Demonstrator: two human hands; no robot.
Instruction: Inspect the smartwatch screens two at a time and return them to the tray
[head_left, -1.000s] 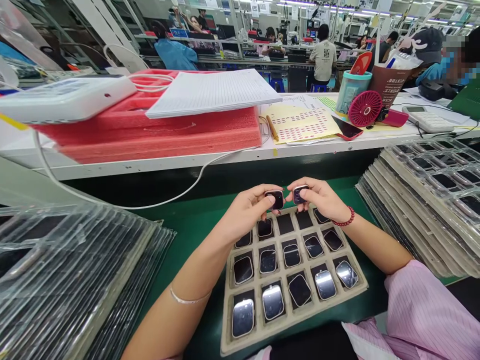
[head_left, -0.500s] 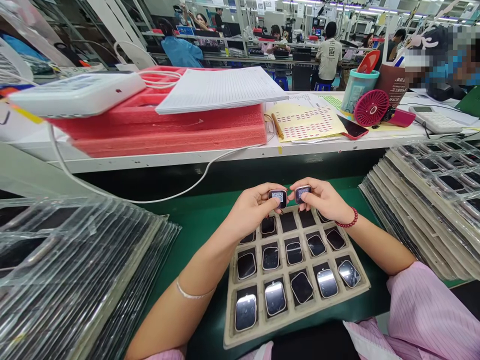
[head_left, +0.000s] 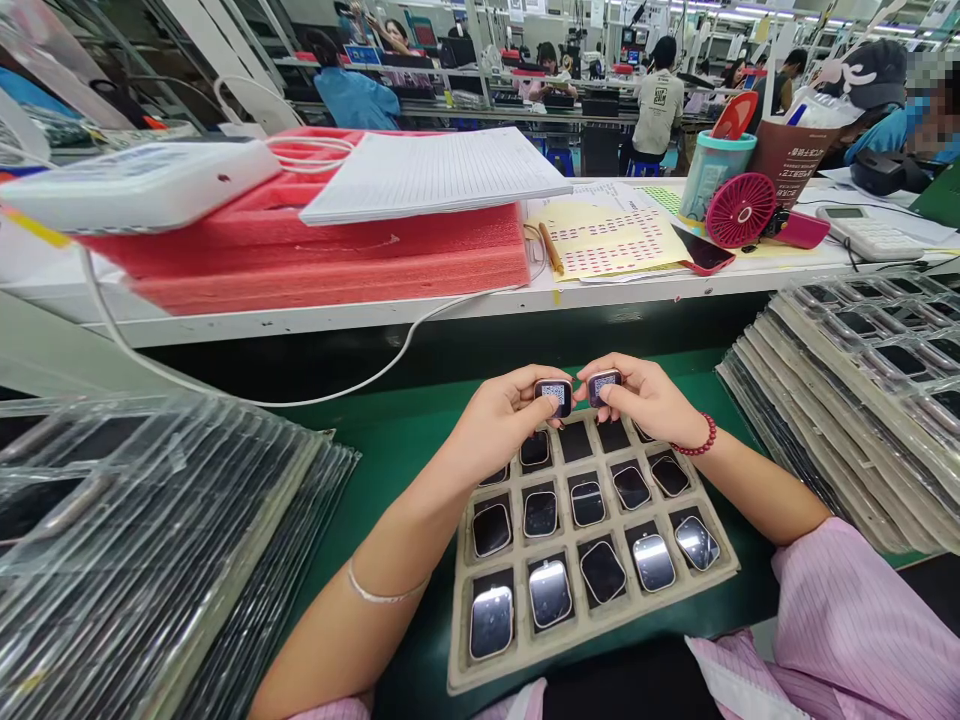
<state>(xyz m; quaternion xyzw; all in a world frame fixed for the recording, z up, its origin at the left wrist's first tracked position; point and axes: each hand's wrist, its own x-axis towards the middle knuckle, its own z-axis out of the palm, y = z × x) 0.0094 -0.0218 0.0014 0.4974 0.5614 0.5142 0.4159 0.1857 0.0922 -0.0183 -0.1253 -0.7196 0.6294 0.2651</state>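
My left hand [head_left: 517, 405] pinches a smartwatch body [head_left: 551, 393] whose lit screen shows a QR code. Close beside it, my right hand [head_left: 636, 395] grips a second smartwatch body [head_left: 602, 383], also with a code on its screen. Both are held above the far edge of a beige tray [head_left: 592, 632]. Rows of strapless watch bodies with dark screens, such as one smartwatch [head_left: 550, 592] near the front, lie in the tray's pockets. Two pockets in the far row, below my hands, hold no watch. My fingers and wrists partly cover that row.
Stacked clear trays [head_left: 225, 560] stand at the left, and another tray stack [head_left: 847, 420] at the right. Beyond the green mat [head_left: 397, 440], a shelf carries red foam [head_left: 337, 265], a notebook [head_left: 442, 175], a phone [head_left: 705, 250] and a pink fan [head_left: 741, 210]. A white cable [head_left: 360, 385] droops below it.
The view has shifted very slightly. Both hands keep their hold on the two watches in nearly the same place, and the tray's contents look the same.
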